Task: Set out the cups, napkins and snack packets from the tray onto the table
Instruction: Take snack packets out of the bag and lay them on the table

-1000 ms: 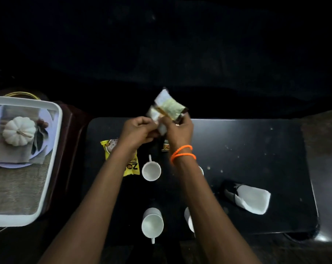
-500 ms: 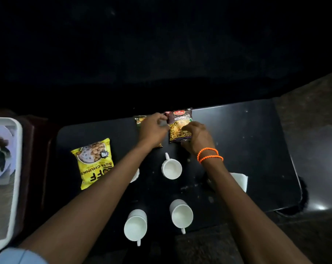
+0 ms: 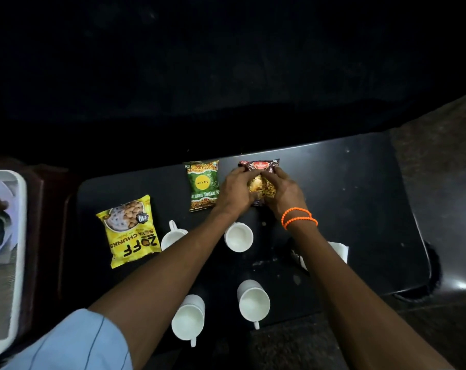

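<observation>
On the black table (image 3: 360, 198), both my hands rest on a dark red snack packet (image 3: 261, 180) near the far edge. My left hand (image 3: 236, 190) grips its left side and my right hand (image 3: 285, 193), with orange bracelets at the wrist, grips its right side. A green packet (image 3: 202, 185) lies flat just to the left. A yellow packet (image 3: 130, 231) lies further left. Several white cups stand nearer me: (image 3: 238, 237), (image 3: 170, 237), (image 3: 187, 320), (image 3: 254, 303). A white napkin (image 3: 340, 251) peeks from behind my right forearm.
A white tray (image 3: 18, 236) sits at the far left on a dark brown stand, holding a plate and decoration that are blurred. The right end of the table has a rounded corner. Dark floor surrounds the table.
The packets went from held in the air to lying on the table. The green packet is now free of my left hand, and both hands sit on the red packet, further right.
</observation>
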The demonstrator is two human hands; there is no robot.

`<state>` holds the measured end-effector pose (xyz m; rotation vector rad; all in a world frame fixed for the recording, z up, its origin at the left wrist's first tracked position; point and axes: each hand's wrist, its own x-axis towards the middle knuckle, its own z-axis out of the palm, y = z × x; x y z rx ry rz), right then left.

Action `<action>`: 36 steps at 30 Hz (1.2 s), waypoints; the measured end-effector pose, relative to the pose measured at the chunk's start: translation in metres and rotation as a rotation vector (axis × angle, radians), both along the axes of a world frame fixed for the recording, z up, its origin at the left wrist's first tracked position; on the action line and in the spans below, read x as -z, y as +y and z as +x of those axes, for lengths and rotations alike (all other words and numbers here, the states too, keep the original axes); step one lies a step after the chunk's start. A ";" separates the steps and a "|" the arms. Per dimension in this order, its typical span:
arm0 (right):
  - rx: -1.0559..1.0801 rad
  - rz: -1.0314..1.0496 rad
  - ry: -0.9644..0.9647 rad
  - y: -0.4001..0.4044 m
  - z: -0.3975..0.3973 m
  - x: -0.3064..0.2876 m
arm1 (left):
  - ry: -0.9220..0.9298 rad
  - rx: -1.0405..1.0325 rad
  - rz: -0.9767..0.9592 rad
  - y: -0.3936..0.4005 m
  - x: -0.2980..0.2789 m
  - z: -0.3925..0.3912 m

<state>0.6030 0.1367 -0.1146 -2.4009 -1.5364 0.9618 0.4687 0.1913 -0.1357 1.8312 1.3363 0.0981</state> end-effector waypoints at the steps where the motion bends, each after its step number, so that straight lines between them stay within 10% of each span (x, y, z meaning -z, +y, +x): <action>1: -0.002 0.003 -0.007 -0.001 0.000 0.001 | -0.001 -0.003 0.008 -0.002 0.001 0.000; 9: -0.037 -0.019 -0.131 0.006 -0.011 -0.013 | -0.126 -0.091 -0.062 0.005 -0.032 -0.024; 17: -0.014 0.293 0.140 0.024 -0.123 -0.052 | -0.046 -0.604 0.297 -0.015 -0.065 -0.211; 26: -0.474 0.100 0.303 0.038 -0.259 -0.052 | 0.240 -0.186 0.106 -0.036 -0.022 -0.273; 36: -0.147 0.263 0.265 0.048 -0.211 -0.041 | 0.268 -0.261 0.106 -0.031 -0.015 -0.285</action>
